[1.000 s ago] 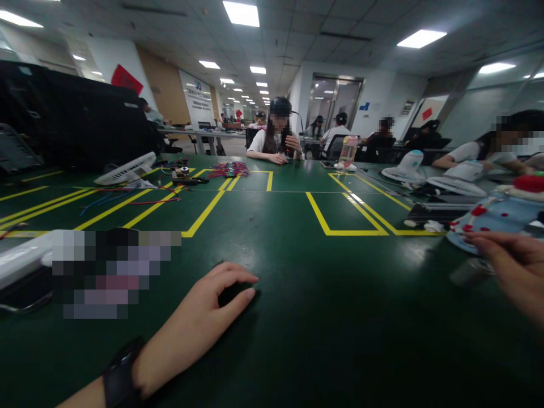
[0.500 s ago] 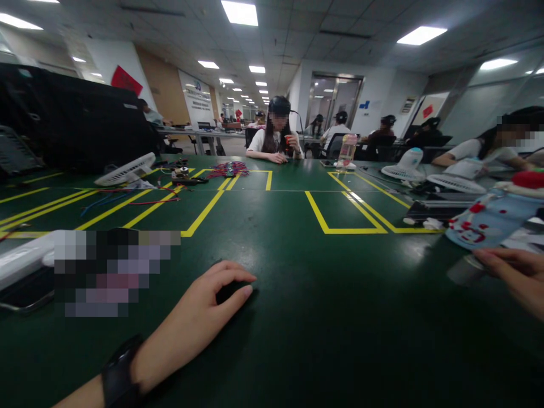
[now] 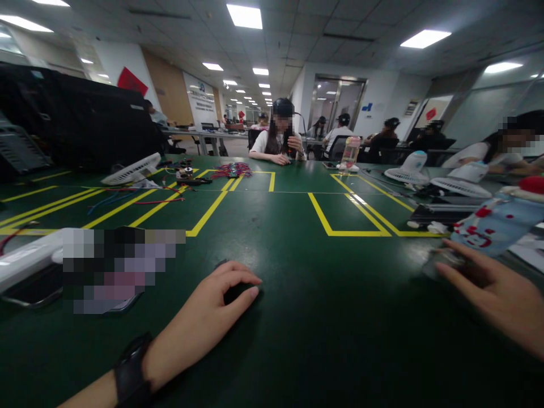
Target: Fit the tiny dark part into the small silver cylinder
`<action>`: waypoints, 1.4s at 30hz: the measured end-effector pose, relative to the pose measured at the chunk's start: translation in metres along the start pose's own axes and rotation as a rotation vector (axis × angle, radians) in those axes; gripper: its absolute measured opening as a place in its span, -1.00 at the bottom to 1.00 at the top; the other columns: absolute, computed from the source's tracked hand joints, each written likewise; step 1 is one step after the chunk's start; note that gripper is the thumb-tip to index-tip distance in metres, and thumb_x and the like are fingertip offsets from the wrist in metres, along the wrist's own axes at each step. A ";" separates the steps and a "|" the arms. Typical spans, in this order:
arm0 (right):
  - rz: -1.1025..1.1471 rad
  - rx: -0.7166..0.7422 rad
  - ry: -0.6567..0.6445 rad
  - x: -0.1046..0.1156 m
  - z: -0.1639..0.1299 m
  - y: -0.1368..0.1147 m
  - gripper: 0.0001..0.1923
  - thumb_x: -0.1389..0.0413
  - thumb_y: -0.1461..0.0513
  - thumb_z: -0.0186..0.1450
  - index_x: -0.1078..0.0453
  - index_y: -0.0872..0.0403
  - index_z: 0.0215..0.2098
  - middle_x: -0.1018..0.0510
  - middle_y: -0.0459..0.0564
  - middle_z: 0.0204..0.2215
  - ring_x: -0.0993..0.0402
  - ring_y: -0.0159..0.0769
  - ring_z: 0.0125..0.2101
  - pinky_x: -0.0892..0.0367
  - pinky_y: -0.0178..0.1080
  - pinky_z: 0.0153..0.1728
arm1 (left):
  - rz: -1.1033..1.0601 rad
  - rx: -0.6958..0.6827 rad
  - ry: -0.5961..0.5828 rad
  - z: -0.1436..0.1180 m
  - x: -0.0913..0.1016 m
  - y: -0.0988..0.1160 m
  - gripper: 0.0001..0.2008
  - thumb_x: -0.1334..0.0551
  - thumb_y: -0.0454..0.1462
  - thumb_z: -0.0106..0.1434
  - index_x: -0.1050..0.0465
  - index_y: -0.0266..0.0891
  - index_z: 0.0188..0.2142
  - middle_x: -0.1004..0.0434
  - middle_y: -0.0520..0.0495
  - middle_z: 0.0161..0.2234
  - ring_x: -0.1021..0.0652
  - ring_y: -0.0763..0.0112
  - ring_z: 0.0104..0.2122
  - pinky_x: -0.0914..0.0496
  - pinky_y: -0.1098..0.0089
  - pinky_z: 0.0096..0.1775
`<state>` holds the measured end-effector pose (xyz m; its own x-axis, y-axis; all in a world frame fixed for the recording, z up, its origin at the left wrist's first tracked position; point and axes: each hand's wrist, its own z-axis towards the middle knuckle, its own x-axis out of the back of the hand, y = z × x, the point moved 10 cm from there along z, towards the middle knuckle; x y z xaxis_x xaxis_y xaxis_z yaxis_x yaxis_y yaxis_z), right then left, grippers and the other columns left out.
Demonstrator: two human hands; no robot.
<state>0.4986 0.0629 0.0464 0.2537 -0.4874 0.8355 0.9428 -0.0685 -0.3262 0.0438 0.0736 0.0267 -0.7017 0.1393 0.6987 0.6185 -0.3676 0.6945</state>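
Observation:
My left hand rests on the green table, cupped over a small black object that shows between thumb and fingers. A black band sits on that wrist. My right hand reaches in from the right edge, fingers stretched out flat, fingertips on a small blurred grey object. Just behind it lies a tilted light-blue bottle with red spots and a red cap.
A white device and a blurred-out item lie at the left. Farther back are a white fan, loose coloured wires, yellow tape lines and more fans. A person sits across; others sit at the right.
My right hand has moved left and forward, from the frame's right edge onto the grey object. The blue bottle has tipped further. My left hand has stayed put.

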 end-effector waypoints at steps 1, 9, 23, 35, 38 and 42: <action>0.038 0.050 -0.072 -0.012 -0.005 -0.030 -0.41 -0.06 -0.07 0.22 -0.24 -0.06 0.17 -0.53 0.11 -0.23 -0.48 -0.31 -0.46 -0.36 -0.24 -0.48 | -0.001 0.001 0.000 0.000 0.000 0.001 -0.81 -0.12 -0.19 0.32 -0.50 -0.07 -0.17 -0.46 -0.03 -0.13 -0.48 0.23 -0.11 -0.37 0.18 -0.03; 0.502 0.600 -0.440 -0.075 -0.065 -0.263 -0.53 -0.03 0.16 0.30 -0.15 -0.09 0.17 -0.36 -0.06 0.05 -0.34 -0.38 0.01 -0.31 -0.23 0.05 | 0.021 -0.011 -0.007 0.003 -0.001 -0.004 -0.82 -0.14 -0.19 0.31 -0.49 -0.06 -0.17 -0.46 -0.02 -0.12 -0.48 0.23 -0.10 -0.35 0.18 0.00; 0.766 0.434 -0.551 -0.100 -0.066 -0.258 -0.29 -0.13 0.18 0.22 0.10 -0.01 0.25 -0.42 0.02 -0.02 -0.39 -0.31 -0.05 -0.30 -0.16 0.01 | -0.139 -0.154 0.056 0.035 -0.013 0.068 -0.86 -0.18 -0.28 0.29 -0.54 -0.09 -0.27 -0.49 0.00 -0.21 -0.50 0.31 -0.18 -0.39 0.30 -0.11; 0.607 0.570 -0.439 -0.084 -0.070 -0.263 -0.44 -0.08 0.24 0.23 -0.08 -0.10 0.18 -0.32 -0.08 0.07 -0.30 -0.41 0.03 -0.26 -0.27 0.08 | 0.259 -0.103 -0.043 0.023 -0.038 0.013 -0.80 -0.26 -0.15 0.23 -0.56 0.24 -0.17 -0.38 0.06 0.14 -0.34 0.04 0.10 -0.22 -0.07 0.05; 0.504 0.522 -0.335 -0.072 -0.054 -0.231 -0.46 -0.06 0.19 0.26 -0.08 -0.12 0.19 -0.33 -0.08 0.08 -0.31 -0.38 0.04 -0.28 -0.24 0.07 | 0.185 -0.068 -0.074 0.019 -0.031 0.007 -0.70 -0.21 -0.13 0.26 -0.45 0.16 0.00 -0.31 0.03 0.20 -0.31 0.10 0.15 -0.19 -0.04 0.12; 0.245 0.340 -0.114 -0.043 -0.018 -0.136 -0.48 -0.07 0.01 0.23 -0.21 -0.03 0.12 -0.39 0.04 0.01 -0.41 -0.19 -0.07 -0.37 -0.13 -0.08 | 0.083 -0.016 -0.106 0.004 -0.008 -0.014 -0.61 -0.12 -0.09 0.32 -0.31 0.09 0.13 -0.29 0.01 0.21 -0.35 0.14 0.15 -0.21 0.01 0.15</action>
<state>0.3560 0.0776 0.0471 0.4835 -0.3527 0.8012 0.8643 0.3374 -0.3730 0.0418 0.0810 0.0119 -0.6061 0.2039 0.7688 0.6669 -0.3964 0.6309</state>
